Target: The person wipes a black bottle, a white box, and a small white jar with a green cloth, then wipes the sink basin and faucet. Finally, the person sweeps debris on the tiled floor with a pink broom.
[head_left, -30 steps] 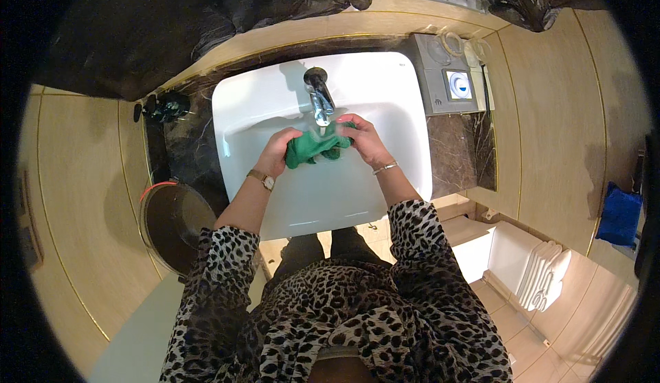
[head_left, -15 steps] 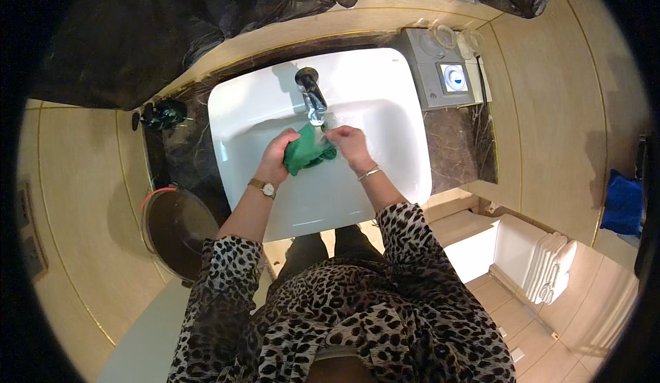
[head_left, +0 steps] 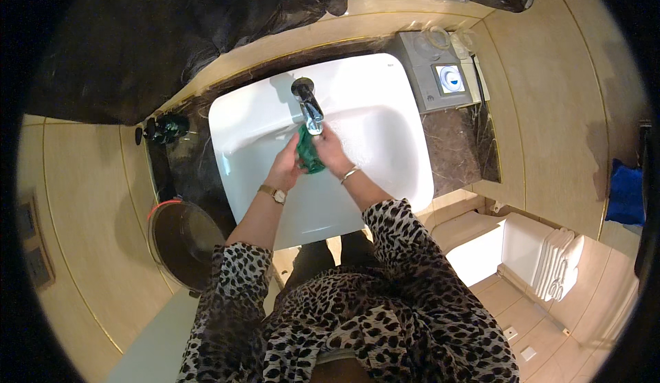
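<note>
A wet green cloth (head_left: 310, 153) is bunched between my hands over the white sink (head_left: 395, 142), just below the faucet (head_left: 307, 103). My left hand (head_left: 285, 163) is closed on the cloth's left side, with a watch on that wrist. Against the cloth's right side, under the spout, presses my right hand (head_left: 331, 149); a bracelet circles that wrist. Its fingertips are partly hidden by the faucet and the cloth. Water wets the cloth and splashes on the basin to the right.
Right of the sink, a grey box with a round dial (head_left: 448, 79) stands on the dark marble counter (head_left: 450, 142). Dark bottles (head_left: 167, 128) stand at the left. A brown bucket (head_left: 185, 239) with a red rim sits lower left. Black plastic sheeting (head_left: 172, 39) hangs at the back.
My hands have come closer together, squeezing the cloth into a narrower bunch. The right hand has moved left and down onto it; before, the cloth was spread wider.
</note>
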A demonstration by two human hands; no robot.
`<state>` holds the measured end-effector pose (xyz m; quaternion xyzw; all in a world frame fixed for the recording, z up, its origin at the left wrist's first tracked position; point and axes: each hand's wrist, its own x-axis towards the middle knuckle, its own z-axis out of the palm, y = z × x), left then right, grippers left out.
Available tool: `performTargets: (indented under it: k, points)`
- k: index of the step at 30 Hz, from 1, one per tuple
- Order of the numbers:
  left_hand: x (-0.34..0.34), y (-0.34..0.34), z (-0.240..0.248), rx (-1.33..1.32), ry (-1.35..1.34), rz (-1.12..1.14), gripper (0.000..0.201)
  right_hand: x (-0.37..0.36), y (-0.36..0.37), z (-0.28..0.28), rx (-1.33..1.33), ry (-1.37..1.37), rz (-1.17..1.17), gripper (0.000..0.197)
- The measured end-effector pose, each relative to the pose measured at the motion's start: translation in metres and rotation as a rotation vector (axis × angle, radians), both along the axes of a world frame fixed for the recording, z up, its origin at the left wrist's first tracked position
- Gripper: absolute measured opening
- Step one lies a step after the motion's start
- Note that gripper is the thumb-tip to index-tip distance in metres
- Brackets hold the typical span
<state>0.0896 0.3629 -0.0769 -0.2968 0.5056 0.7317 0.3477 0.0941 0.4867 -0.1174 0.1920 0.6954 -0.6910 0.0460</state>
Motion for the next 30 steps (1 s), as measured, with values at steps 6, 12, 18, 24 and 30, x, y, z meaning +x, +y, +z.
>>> performTargets:
  k: [6, 12, 18, 24, 30]
  points:
    - [0.007, 0.009, 0.007, 0.205, -0.199, 0.164, 0.036, 0.052, -0.045, 0.031, 0.076, -0.051, 0.160, 0.021]
    - [0.031, 0.006, -0.080, 0.346, -0.018, 0.250, 0.019, 0.034, -0.022, 0.000, 0.478, 0.016, 0.108, 0.024]
    - [0.015, 0.011, -0.070, 0.141, -0.037, 0.282, 0.026, 0.003, 0.000, -0.004, 0.446, -0.049, -0.033, 0.024]
    - [0.041, -0.014, -0.092, 0.276, 0.289, 0.166, 0.027, 0.011, -0.031, 0.003, 0.428, -0.257, 0.323, 0.026]
    - [0.016, -0.049, -0.079, 0.030, -0.165, 0.255, 0.043, -0.007, 0.042, -0.026, 0.897, -0.021, -0.058, 0.023]
